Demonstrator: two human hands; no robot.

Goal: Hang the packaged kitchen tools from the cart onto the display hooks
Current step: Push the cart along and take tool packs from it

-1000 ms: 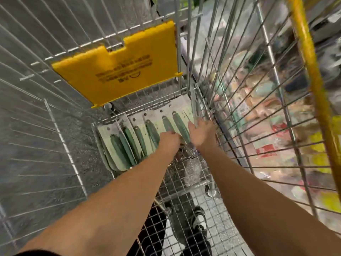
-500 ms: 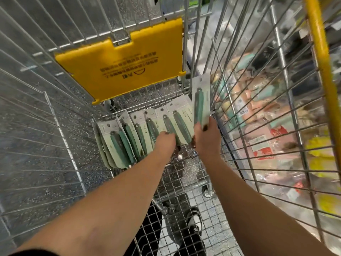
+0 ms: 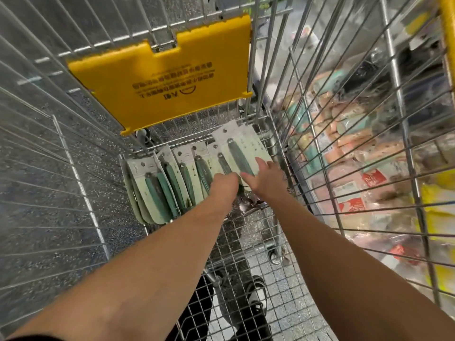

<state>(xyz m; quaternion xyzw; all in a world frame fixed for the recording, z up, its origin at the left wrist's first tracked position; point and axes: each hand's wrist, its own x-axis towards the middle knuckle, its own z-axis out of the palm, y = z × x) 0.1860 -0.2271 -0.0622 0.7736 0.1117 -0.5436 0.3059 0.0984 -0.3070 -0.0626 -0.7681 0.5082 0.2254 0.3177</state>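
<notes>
Fingers of right hand (image 3: pixel 264 179) straight, flat on top packaged tool (image 3: pixel 242 153) – left hand (image 3: pixel 225 187) fingers hidden, can't tell grip. Packs fanned across wire cart (image 3: pixel 246 242) end, under yellow flap (image 3: pixel 167 77).

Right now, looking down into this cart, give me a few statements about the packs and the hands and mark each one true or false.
1. The packaged tools lie in a row at the far end of the wire cart. True.
2. The yellow flap lies flat on the cart floor. False: it hangs on the cart's end wall, above the packs.
3. The right hand rests on the rightmost pack. True.
4. The tool handles in the packs are red. False: they are green.
5. The left hand is raised clear of the cart. False: it reaches down among the packs.
</notes>
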